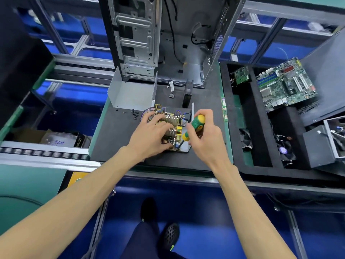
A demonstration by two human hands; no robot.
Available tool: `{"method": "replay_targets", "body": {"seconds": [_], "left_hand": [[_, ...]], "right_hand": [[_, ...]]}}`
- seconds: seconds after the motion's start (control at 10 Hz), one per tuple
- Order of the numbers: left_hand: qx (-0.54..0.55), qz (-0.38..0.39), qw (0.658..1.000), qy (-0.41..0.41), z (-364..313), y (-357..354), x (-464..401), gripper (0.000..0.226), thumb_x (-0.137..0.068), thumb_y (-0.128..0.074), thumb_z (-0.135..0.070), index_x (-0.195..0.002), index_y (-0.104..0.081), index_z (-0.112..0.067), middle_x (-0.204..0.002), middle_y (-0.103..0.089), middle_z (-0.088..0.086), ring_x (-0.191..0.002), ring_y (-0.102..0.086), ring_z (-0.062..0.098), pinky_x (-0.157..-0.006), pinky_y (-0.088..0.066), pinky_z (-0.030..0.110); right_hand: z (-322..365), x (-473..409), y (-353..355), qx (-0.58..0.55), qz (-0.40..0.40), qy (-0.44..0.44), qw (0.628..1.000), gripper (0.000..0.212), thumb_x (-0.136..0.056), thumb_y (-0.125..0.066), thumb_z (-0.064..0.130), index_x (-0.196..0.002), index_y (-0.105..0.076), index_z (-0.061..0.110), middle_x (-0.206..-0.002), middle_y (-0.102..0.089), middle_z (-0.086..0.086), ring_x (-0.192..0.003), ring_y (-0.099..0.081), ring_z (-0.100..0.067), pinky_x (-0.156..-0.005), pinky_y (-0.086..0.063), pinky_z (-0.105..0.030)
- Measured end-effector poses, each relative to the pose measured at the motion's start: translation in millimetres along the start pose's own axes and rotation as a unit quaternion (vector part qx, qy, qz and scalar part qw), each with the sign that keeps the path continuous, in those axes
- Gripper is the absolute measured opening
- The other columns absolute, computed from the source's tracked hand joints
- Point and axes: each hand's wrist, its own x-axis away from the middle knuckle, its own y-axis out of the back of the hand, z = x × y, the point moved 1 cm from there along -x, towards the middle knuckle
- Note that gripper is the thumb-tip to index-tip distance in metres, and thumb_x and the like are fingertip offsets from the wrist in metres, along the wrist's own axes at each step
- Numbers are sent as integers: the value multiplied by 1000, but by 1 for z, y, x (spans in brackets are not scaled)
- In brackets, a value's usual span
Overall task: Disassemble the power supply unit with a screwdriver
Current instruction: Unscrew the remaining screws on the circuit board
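Note:
The opened power supply unit (174, 122) lies on the dark mat, its circuit board, heat sinks and coloured wires exposed on a metal base plate. My left hand (151, 135) rests on top of the board, fingers spread and pressing it down. My right hand (202, 133) grips a green-and-yellow screwdriver (194, 128), whose tip points down at the board's near right corner. The removed grey metal cover (130, 94) stands behind the unit. Several small black screws (134, 114) lie on the mat to the left.
An empty computer case (160, 40) stands upright at the back of the mat. A black foam tray (261, 139) to the right holds a motherboard (285, 85), a small card and fans. A fan (187, 94) stands upright behind the unit. Conveyor rails run left.

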Motion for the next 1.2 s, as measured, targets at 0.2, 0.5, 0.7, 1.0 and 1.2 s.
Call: {"method": "replay_targets", "body": {"seconds": [0.2, 0.5, 0.7, 1.0, 1.2], "left_hand": [[15, -11, 1000, 3, 2, -4, 1, 57, -73, -76, -53, -119, -67, -21, -109, -73, -5, -129, -50, 21, -116, -23, 46], [10, -11, 1000, 0, 4, -6, 1, 58, -75, -74, -56, -122, -66, -22, -112, -72, -5, -130, -49, 21, -117, -22, 47], [10, -15, 1000, -4, 5, -7, 1, 58, -76, -74, -55, -122, -66, -21, -111, -72, -5, -130, -49, 21, -117, -24, 48], [9, -23, 1000, -10, 6, -8, 2, 55, -76, -73, -55, -120, -66, -22, -110, -72, -5, -129, -50, 21, -117, -24, 47], [16, -29, 999, -11, 5, -8, 2, 55, -75, -75, -53, -119, -67, -21, -107, -73, -3, -128, -51, 22, -117, -25, 48]], "right_hand": [[-1, 4, 0, 8, -6, 13, 1000, 25, -102, -57, 31, -112, -35, 35, -76, -62, 5, -60, -67, -19, -55, -55, -46], [-1, 6, -1, 16, -3, 20, 1000, 27, -102, -56, 32, -112, -33, 40, -75, -60, 10, -60, -65, -14, -53, -55, -35], [5, 6, -4, 71, -30, 30, 997, 29, -100, -62, 29, -106, -33, 31, -70, -55, 12, -59, -59, -14, -48, -45, -21], [24, 11, -9, 134, -80, -4, 988, 35, -96, -65, 23, -97, -30, 21, -62, -47, 11, -50, -52, -24, -50, -44, -35], [27, -1, -3, 170, -17, -53, 984, 36, -93, -60, 18, -94, -25, 27, -62, -52, 5, -56, -55, -33, -55, -48, -40]]}}
